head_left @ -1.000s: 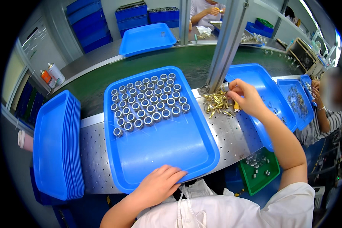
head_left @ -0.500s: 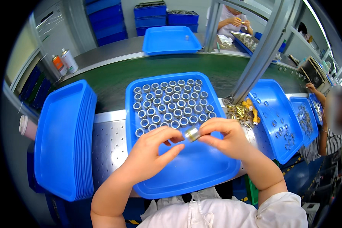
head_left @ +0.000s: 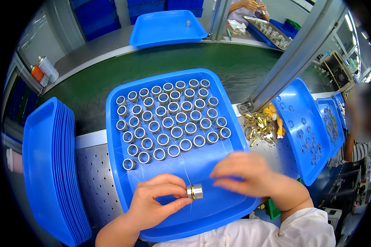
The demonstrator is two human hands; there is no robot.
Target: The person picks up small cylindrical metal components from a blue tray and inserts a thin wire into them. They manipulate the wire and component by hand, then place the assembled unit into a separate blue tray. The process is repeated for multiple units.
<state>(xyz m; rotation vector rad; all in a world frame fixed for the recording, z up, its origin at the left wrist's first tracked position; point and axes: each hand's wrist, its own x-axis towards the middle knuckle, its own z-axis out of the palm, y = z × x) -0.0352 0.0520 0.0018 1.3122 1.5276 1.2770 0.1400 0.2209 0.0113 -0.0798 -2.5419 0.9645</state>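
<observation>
The left hand (head_left: 154,203) pinched a short metal ring (head_left: 195,191) with a brass edge between thumb and fingertips, holding it on its side over the bare near part of the blue tray (head_left: 212,210). The right hand (head_left: 245,173) hovered just beside the ring at about 2 o'clock from it, fingers loosely curled and blurred; whether it gripped anything could not be told.

Rows of rings (head_left: 171,121) stood upright in the tray's far half, at 12 o'clock from the hands. A stack of trays (head_left: 49,168) sat at 9 o'clock on the perforated bench (head_left: 97,181). A heap of brass parts (head_left: 261,127) lay at 2 o'clock, just beside a slanted metal post (head_left: 292,57). Beyond it, at 3 o'clock, a side tray (head_left: 303,123) held scattered small rings. A green belt (head_left: 239,64) ran behind, bearing another tray (head_left: 165,26) at 12 o'clock. Two cans (head_left: 45,70) stood at 10 o'clock. Another person's hands (head_left: 251,5) worked at 1 o'clock, far off.
</observation>
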